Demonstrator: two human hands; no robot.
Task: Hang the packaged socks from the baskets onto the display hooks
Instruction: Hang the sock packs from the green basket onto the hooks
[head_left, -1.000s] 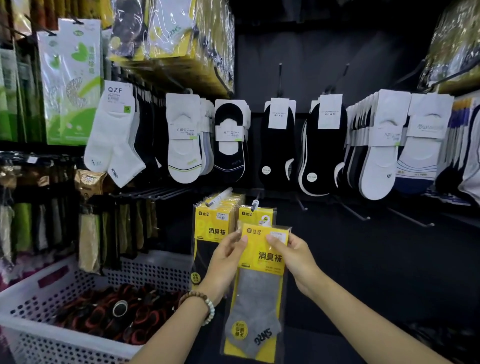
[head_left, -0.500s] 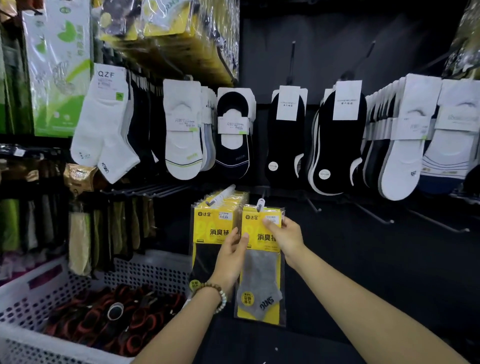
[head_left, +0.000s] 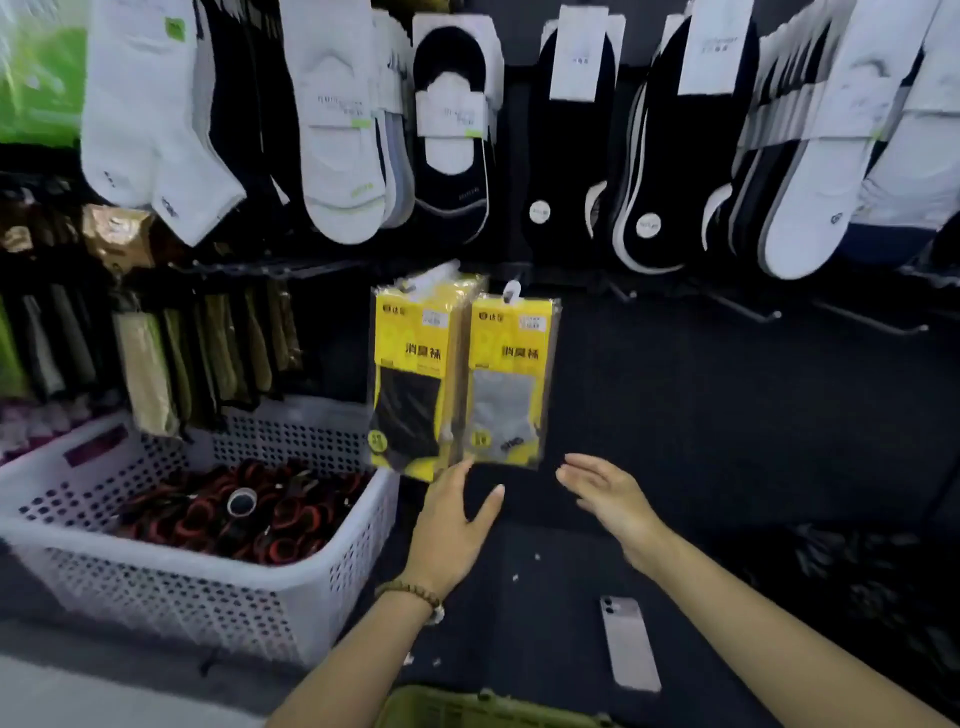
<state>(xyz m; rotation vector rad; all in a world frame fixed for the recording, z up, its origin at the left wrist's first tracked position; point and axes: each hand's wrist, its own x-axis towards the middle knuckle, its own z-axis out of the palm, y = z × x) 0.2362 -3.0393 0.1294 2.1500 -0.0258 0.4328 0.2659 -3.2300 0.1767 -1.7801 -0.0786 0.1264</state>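
- A row of carded socks, white and black, hangs on the wall high above both hands.
- A white basket stands on the worktop left of the left hand, with dark red-and-black goods in it.
- The rim of a green basket shows at the bottom edge, beneath the forearms.
- Two yellow packs hang side by side just above the fingers. The black-sock pack fronts a stack on the left, and the grey-sock pack is on the right, on a hook.
- The left hand is empty, its fingers straight and spread. The tips reach the packs' lower edges, but actual contact is unclear.
- The right hand holds nothing, its fingers loose and apart, below and right of the grey-sock pack.
- A phone lies face down below the right hand.
- A beaded bracelet circles the left wrist.
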